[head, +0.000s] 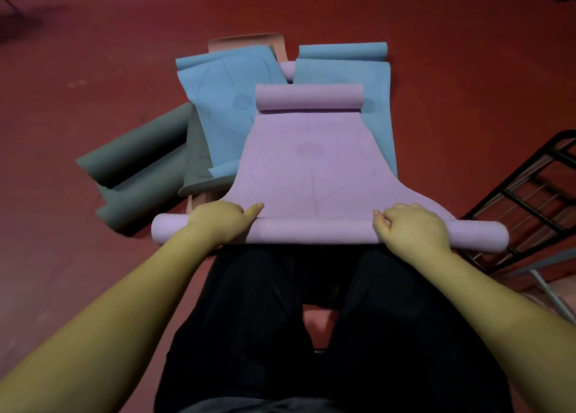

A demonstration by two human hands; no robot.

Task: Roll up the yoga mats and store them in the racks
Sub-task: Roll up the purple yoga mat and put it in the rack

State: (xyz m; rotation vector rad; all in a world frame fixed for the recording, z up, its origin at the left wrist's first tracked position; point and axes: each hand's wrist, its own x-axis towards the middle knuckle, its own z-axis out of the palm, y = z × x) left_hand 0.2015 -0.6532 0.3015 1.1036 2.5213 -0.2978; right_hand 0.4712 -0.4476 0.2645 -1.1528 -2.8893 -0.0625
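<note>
A purple yoga mat (307, 163) lies stretched away from me on the red floor, curled into a roll at its far end (308, 98) and rolled at the near end (314, 230) just in front of my knees. My left hand (219, 219) grips the near roll towards its left end, fingers curled over it, index finger pointing along the mat. My right hand (411, 225) grips the same roll towards its right end. A black metal rack (526, 194) stands at my right.
Under and beside the purple mat lie two blue mats (227, 101) (358, 69), a pink mat (249, 40) at the back and a grey mat (140, 166) half rolled at the left. Red floor (93, 69) surrounds the pile. My dark trousers fill the foreground.
</note>
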